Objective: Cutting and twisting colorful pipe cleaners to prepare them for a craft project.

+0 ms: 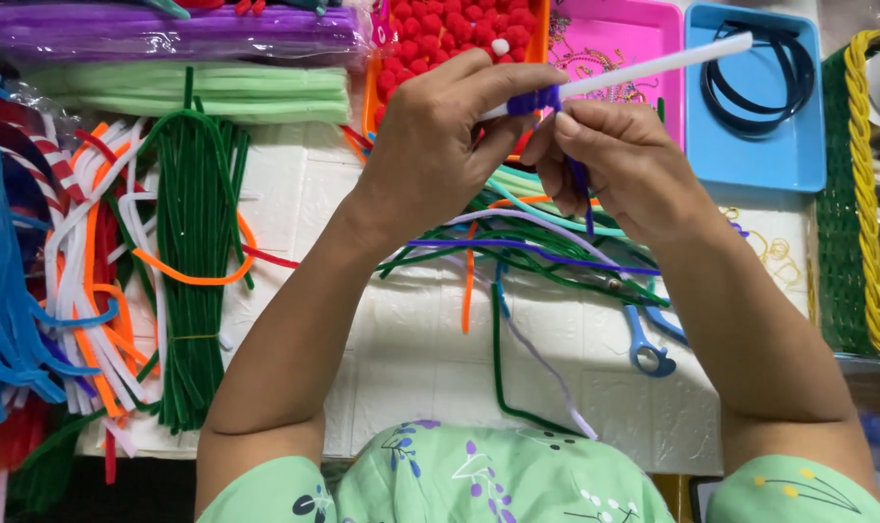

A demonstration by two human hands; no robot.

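My left hand (440,145) grips a white pipe cleaner stick (653,66) that points up and to the right over the trays. A dark purple pipe cleaner (534,100) is coiled around the stick between my two hands. My right hand (619,160) pinches the purple strand, whose loose end hangs down under my fingers (582,184). Both hands hover above a loose tangle of green, purple, orange and mint pipe cleaners (527,252) on the white table.
Bundles of green (193,261), white, orange and blue pipe cleaners lie at left. An orange tray of red pompoms (459,29), a pink tray (619,39) and a blue tray (750,145) stand behind. Blue-handled scissors (648,344) lie at right, beside a green and yellow basket (851,194).
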